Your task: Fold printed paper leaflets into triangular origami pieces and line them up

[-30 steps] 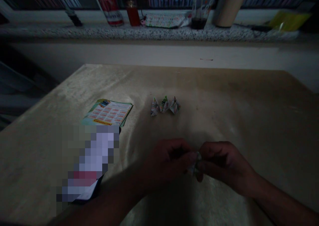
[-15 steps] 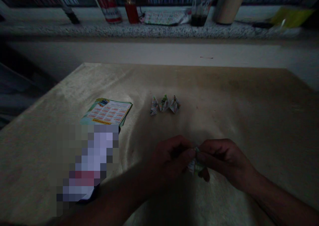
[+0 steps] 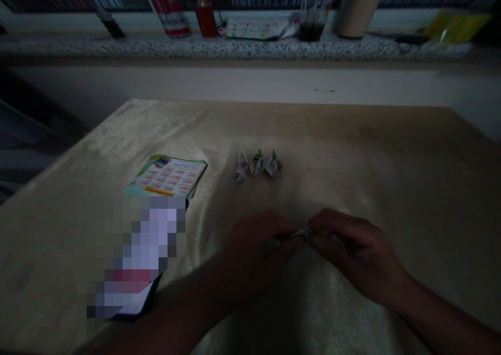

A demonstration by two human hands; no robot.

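Note:
Between my two hands is a small folded paper piece (image 3: 305, 233), mostly covered by fingers. My left hand (image 3: 264, 248) pinches its left side with thumb and fingers closed. From the other side my right hand (image 3: 352, 245) grips it the same way. Beyond my hands, three small folded paper figures stand in a row on the table: a narrow one on the left (image 3: 241, 166), one with green on its tip in the middle (image 3: 257, 163), and a wider one on the right (image 3: 274, 165).
A stack of printed sheets (image 3: 172, 175) lies on the left of the table (image 3: 352, 135), with a blurred-out phone-like device (image 3: 146, 258) nearer me. On the stone windowsill (image 3: 242, 49) stand a red can (image 3: 170, 10), a red bottle (image 3: 206, 20), a cup of dark liquid (image 3: 312, 28) and a beige cylinder (image 3: 360, 8).
The paper piece has turned and now shows much less of its printed surface. My fingers have closed in around it, and the right hand's lower fingertips no longer show below.

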